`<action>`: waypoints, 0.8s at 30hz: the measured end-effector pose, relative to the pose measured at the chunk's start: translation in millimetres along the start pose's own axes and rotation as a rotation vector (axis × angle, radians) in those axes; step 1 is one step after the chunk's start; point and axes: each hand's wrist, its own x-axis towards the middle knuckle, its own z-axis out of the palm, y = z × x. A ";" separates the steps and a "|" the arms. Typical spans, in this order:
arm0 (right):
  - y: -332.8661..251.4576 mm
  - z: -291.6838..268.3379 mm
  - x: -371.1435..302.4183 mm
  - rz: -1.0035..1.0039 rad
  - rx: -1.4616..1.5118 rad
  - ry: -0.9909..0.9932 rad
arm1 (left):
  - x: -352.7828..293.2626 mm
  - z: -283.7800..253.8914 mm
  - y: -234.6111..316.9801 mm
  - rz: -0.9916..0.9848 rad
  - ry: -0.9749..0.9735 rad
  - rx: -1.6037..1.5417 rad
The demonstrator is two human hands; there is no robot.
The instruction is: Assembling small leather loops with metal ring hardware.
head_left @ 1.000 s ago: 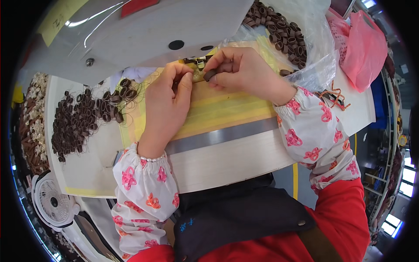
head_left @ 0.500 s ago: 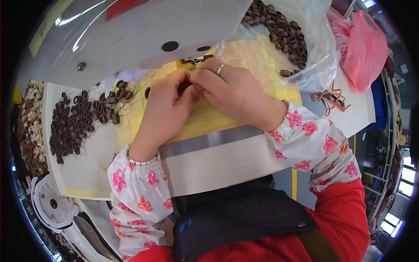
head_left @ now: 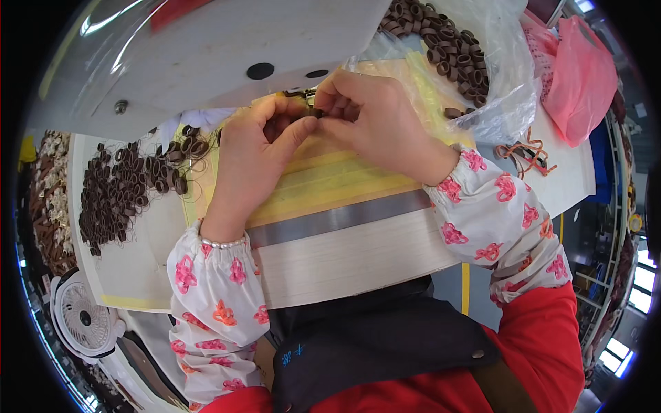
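Observation:
A small dark brown loop (head_left: 315,113) shows between the fingertips of both my hands, just at the metal foot (head_left: 309,96) of a sewing machine. My left hand (head_left: 251,148) pinches it from the left, thumb stretched along the near side. From the right, my right hand (head_left: 385,113) has its fingers curled and its fingertips on the loop; they partly hide it. Under both hands lies the work surface, covered with yellow tape (head_left: 323,172). The pale machine body (head_left: 227,62) hangs over my left hand.
Brown loops strung on loose threads (head_left: 124,182) lie in a pile on the left. At the far right, a clear plastic bag (head_left: 509,89) holds many loose loops (head_left: 458,58). Beyond it are a pink bag (head_left: 578,82) and orange-brown cords (head_left: 529,157). A white fan (head_left: 81,318) stands lower left.
My right hand has turned and its fingers have curled more. The fingertips have shifted, so the brown loop between them now shows. My left thumb has straightened toward it.

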 end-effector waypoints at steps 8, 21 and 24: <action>10.8 2.4 4.3 -0.042 -0.109 0.073 | 9.1 2.8 -5.1 -0.040 0.059 0.107; 14.1 1.1 10.6 -0.229 -0.237 0.136 | 11.5 4.6 -1.2 -0.081 0.097 0.135; 12.7 1.4 10.4 -0.206 -0.247 0.124 | 11.9 4.8 -0.8 -0.123 0.095 0.141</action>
